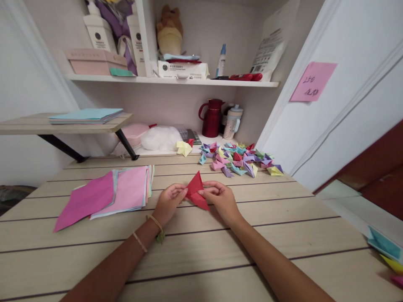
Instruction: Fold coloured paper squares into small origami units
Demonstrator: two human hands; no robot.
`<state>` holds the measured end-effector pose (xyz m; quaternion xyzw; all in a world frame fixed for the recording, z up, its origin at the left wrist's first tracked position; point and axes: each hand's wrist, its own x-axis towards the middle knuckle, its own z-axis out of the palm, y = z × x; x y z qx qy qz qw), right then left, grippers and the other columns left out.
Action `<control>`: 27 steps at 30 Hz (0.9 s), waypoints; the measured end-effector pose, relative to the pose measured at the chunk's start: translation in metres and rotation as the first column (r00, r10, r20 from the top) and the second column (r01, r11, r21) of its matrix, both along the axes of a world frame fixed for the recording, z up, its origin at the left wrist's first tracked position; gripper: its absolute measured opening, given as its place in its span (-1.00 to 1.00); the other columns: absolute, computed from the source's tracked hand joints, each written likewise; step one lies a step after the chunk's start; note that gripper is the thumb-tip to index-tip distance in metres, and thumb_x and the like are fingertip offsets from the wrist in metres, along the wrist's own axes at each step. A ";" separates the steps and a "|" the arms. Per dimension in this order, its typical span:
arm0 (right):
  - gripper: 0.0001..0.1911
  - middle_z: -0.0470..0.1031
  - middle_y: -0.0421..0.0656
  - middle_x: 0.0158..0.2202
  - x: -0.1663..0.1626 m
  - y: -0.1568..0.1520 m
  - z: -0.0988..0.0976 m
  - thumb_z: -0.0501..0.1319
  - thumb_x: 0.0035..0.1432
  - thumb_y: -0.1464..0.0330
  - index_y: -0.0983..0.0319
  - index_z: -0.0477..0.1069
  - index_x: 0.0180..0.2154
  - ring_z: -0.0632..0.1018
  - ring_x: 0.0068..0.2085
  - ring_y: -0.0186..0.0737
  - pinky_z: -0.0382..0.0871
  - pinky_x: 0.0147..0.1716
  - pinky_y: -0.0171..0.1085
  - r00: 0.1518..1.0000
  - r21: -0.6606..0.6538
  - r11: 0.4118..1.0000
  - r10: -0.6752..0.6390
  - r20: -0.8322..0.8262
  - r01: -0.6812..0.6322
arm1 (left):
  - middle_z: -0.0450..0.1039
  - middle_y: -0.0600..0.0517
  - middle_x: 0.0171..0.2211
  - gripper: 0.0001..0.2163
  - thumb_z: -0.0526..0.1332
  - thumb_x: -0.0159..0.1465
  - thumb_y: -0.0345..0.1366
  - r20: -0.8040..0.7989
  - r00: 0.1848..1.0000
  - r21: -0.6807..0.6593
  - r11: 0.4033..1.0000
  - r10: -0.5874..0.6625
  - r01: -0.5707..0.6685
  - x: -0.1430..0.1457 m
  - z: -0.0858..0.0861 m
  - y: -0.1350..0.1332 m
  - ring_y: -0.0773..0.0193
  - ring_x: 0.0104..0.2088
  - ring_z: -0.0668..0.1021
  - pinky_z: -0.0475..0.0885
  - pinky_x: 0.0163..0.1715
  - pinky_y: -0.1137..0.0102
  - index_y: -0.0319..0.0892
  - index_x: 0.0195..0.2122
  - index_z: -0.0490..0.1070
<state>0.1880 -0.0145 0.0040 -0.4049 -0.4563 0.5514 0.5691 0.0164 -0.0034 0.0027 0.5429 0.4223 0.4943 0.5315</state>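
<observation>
Between my two hands is a red folded paper [195, 184], creased into pointed flaps, one tip up and another toward the lower right. My left hand [171, 201] pinches its left side between thumb and fingers. On the other side my right hand [222, 200] grips the right edge, thumb on the front near the middle crease. Just beyond lies a pile of small folded paper pieces [237, 157] in many colours. Left of my left hand are stacks of flat square sheets, a magenta sheet [90, 197] and a pink sheet [124, 188] on top.
A raised wooden shelf [19, 123] with blue sheets [86, 114] stands at the back left. Behind the pile are a dark red jug [212, 119] and a speckled cup [232, 122]. A yellow folded piece [183, 148] lies near a clear plastic bag [161, 138].
</observation>
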 end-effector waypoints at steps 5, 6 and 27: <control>-0.68 0.54 -0.16 -0.55 -0.003 -0.004 0.002 0.40 -0.27 0.31 0.29 0.45 -0.38 0.52 -0.52 -0.25 0.39 -0.48 -0.30 0.996 -0.057 0.998 0.023 -0.088 -0.028 | 0.41 0.10 -0.60 -0.83 0.25 0.05 -0.24 0.006 1.000 -0.033 0.999 -0.024 0.024 -0.001 0.003 -0.001 0.43 -0.60 0.40 0.27 -0.57 0.54 -0.23 -0.41 0.40; -0.69 0.55 -0.16 -0.54 -0.004 -0.005 0.002 0.40 -0.26 0.31 0.29 0.46 -0.39 0.52 -0.51 -0.26 0.39 -0.46 -0.30 0.991 -0.074 0.996 0.041 -0.129 -0.051 | 0.41 0.10 -0.60 -0.83 0.25 0.05 -0.24 0.011 1.000 -0.034 0.999 -0.027 0.027 -0.001 0.004 -0.002 0.43 -0.61 0.40 0.27 -0.56 0.54 -0.24 -0.41 0.40; -0.61 0.54 -0.15 -0.25 0.004 -0.013 0.004 0.07 0.04 0.52 0.11 0.43 -0.10 0.52 -0.28 -0.23 0.36 -0.26 -0.29 0.716 0.532 0.801 -0.199 0.669 -0.274 | 0.49 0.04 -0.48 -0.73 0.23 0.07 -0.20 0.051 0.989 -0.064 0.987 -0.141 0.144 -0.001 0.007 -0.006 0.34 -0.46 0.48 0.35 -0.43 0.48 -0.24 -0.23 0.40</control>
